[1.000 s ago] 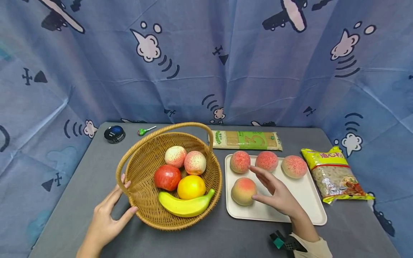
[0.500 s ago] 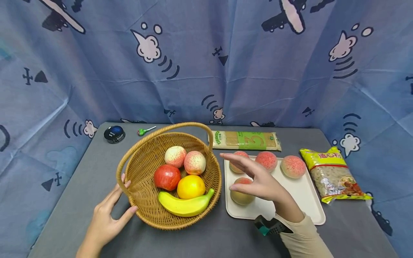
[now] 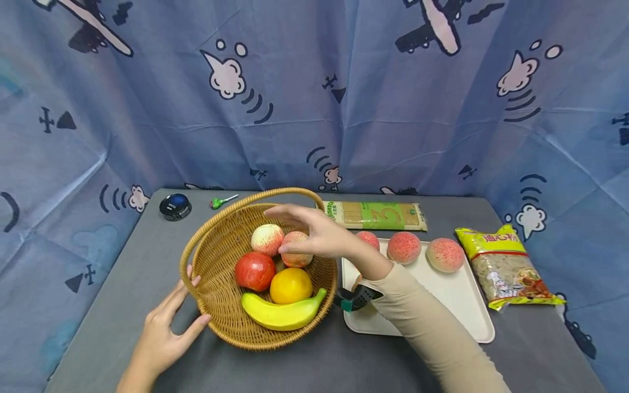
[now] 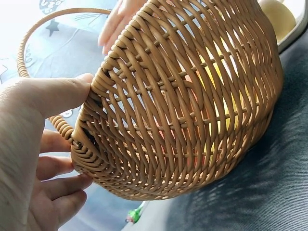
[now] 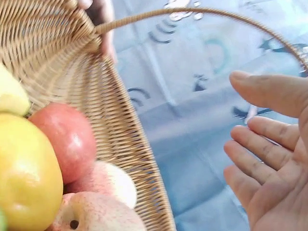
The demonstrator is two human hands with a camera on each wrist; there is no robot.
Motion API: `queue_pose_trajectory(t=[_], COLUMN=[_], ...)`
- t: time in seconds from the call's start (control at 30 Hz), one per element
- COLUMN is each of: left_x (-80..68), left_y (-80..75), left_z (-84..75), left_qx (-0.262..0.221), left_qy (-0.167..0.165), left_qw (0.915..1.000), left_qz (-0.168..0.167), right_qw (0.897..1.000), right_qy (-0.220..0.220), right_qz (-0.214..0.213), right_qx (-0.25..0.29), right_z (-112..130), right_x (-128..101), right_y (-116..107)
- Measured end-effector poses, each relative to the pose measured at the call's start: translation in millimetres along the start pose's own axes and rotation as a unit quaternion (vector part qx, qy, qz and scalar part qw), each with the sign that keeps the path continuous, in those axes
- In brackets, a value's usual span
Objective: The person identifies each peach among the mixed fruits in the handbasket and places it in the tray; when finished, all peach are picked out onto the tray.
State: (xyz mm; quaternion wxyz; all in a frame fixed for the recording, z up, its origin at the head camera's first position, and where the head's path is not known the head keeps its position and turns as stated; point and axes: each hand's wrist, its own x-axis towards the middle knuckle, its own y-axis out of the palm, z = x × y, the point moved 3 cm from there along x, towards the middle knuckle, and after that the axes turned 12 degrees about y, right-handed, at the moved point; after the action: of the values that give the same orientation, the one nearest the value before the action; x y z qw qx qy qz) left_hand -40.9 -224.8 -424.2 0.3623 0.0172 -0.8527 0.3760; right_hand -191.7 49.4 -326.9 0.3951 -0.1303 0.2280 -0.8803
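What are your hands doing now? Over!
Left hand open, steadying the basket. Right hand open, empty, over the peaches in the basket. Nothing in the way.

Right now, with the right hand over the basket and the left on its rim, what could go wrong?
1. The right hand hangs open above the peaches, close under the arched handle; lifting out may knock it.
2. The fruit is packed tight: pulling one peach could roll the orange or apple.
3. The left hand only touches the basket rim with straight fingers, so it may slide.
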Motion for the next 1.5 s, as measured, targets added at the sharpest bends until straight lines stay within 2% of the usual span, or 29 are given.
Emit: queue_pose_trajectory(t=[0.27, 0.4, 0.53, 0.9, 1.03, 1.2, 1.4, 1.5], left_x=[-1.9, -1.9, -1.4, 1.2, 2.4, 1.4, 0.1, 0.6], left_y=[1.3, 1.0, 0.5, 1.6, 1.1, 1.4, 1.8, 2.0], left_z=[2.1, 2.4, 1.8, -0.7, -1.4, -0.6, 0.7, 0.7], left_qx=[0.002, 0.002, 0.009, -0.013, -0.007, -0.008, -0.005, -0.001], left_qy=[0.003, 0.001, -0.005, 0.005, 0.007, 0.000, -0.010, -0.002], left_qw=[1.0000, 1.0000, 0.9999, 0.9999, 0.9998, 0.9999, 0.9999, 1.0000], left_qz=[0.002, 0.004, 0.005, -0.004, -0.014, -0.011, -0.005, -0.009], right_qw=[0.994, 0.987, 0.981, 0.971, 0.968, 0.965, 0.956, 0.952], right_qy=[0.039, 0.046, 0.064, 0.132, 0.148, 0.158, 0.185, 0.195], right_qz=[0.048, 0.075, 0.093, 0.101, 0.110, 0.116, 0.120, 0.123], right_qx=[-0.086, -0.136, -0.156, -0.171, -0.168, -0.171, -0.194, -0.203], right_z=[-19.7, -30.9, -37.5, -52.6, -55.7, -61.5, -64.7, -64.1], right_x=[48.8, 64.0, 73.2, 80.8, 81.6, 82.6, 81.9, 80.7], right_y=[13.4, 17.5, 20.4, 26.6, 28.8, 31.4, 33.2, 33.8])
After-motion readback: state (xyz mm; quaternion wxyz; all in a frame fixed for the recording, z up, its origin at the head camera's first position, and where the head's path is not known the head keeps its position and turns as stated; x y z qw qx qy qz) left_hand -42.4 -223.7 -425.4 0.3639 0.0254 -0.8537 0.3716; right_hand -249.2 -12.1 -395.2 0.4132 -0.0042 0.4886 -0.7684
